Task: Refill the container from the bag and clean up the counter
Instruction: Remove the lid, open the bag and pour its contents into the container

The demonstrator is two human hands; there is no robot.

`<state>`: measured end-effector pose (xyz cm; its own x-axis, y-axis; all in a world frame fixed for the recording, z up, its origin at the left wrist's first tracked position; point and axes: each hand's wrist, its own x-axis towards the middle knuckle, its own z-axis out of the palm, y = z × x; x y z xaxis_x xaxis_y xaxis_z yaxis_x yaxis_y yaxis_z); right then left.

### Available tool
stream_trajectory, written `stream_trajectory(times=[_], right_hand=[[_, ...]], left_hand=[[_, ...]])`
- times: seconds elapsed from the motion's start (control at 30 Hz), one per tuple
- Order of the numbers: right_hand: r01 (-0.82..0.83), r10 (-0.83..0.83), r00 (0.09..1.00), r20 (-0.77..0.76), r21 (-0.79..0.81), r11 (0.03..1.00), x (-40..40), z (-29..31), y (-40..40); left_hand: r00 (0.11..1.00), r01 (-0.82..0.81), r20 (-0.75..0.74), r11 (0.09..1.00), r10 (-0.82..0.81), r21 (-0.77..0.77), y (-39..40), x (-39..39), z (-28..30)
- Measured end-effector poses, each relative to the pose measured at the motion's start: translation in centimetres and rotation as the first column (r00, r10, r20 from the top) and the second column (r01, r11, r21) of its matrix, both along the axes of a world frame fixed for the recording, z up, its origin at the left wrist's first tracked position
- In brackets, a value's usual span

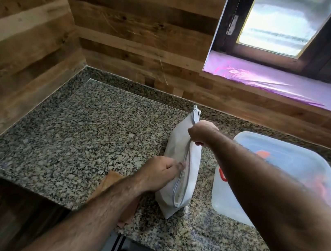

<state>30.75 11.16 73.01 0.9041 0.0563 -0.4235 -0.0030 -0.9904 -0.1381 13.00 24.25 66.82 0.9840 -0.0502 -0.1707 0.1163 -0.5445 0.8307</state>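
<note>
While both of my hands are on the bag (178,163), it stands upright on the granite counter (69,132), roughly in the middle of the view and just left of the container (294,174). My left hand (158,174) is pinched on the zip seal partway down the near half of the bag's top edge, fingers curled tight around the strip. My right hand (202,133) reaches over from the right and is clenched on the same seal farther along, near the far end, knuckles toward me. The seal runs as a grey line along the top of the white pouch; I cannot tell whether it is fully pressed closed along its length.

The container is a translucent plastic box with its lid on and red-orange clips at the sides; my right forearm crosses in front of it and hides part of it. It sits near the bag, apart from it. A brown cloth (112,179) lies on the counter under my left forearm, near the counter's front edge. Some pale dust or grains show on the granite beside the bag's near corner. Wood-panelled walls meet behind the counter, and a window (282,24) sits at upper right.
</note>
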Motion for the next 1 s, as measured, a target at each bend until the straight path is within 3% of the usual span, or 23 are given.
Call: stream_trajectory(times=[0.1, 0.3, 0.43, 0.5, 0.6, 0.7, 0.83, 0.9, 1.0], right_hand=[[-0.093, 0.095, 0.995, 0.013, -0.107, 0.990, -0.4, 0.9, 0.7], [-0.308, 0.315, 0.947, 0.068, -0.093, 0.947, -1.8, 4.9, 2.1], [-0.304, 0.311, 0.930, 0.197, -0.064, 0.950, -2.1, 7.7, 2.1], [-0.308, 0.299, 0.918, 0.259, -0.007, 0.951, -2.3, 10.0, 1.7], [-0.356, 0.305, 0.874, 0.378, 0.072, 0.932, -2.8, 14.5, 1.6], [-0.422, 0.350, 0.770, 0.533, 0.014, 0.907, -3.3, 19.7, 1.9], [-0.434, 0.401, 0.617, 0.678, -0.132, 0.891, -4.3, 25.8, 1.9], [-0.463, 0.415, 0.565, 0.713, -0.143, 0.875, -4.9, 28.0, 1.8], [-0.463, 0.432, 0.506, 0.746, -0.188, 0.866, -5.3, 30.3, 1.0]], left_hand=[[0.997, -0.067, 0.044, 0.998, 0.068, -0.021, 1.3, 0.3, 0.6], [0.961, -0.236, 0.138, 0.971, 0.239, -0.039, 4.2, 2.1, 2.2], [0.876, -0.427, 0.145, 0.879, 0.461, -0.215, 6.1, 4.5, 4.2], [0.842, -0.482, 0.148, 0.846, 0.519, -0.227, 6.8, 5.9, 5.3], [0.830, -0.493, 0.175, 0.843, 0.530, -0.213, 7.1, 7.8, 7.3], [0.822, -0.503, 0.151, 0.824, 0.550, -0.260, 7.4, 10.4, 10.3], [0.869, -0.435, -0.076, 0.680, 0.489, -0.591, 8.3, 13.0, 16.3], [0.892, -0.375, -0.076, 0.635, 0.445, -0.675, 8.6, 13.2, 19.2], [0.916, -0.327, -0.032, 0.698, 0.400, -0.637, 10.4, 13.7, 22.1]])
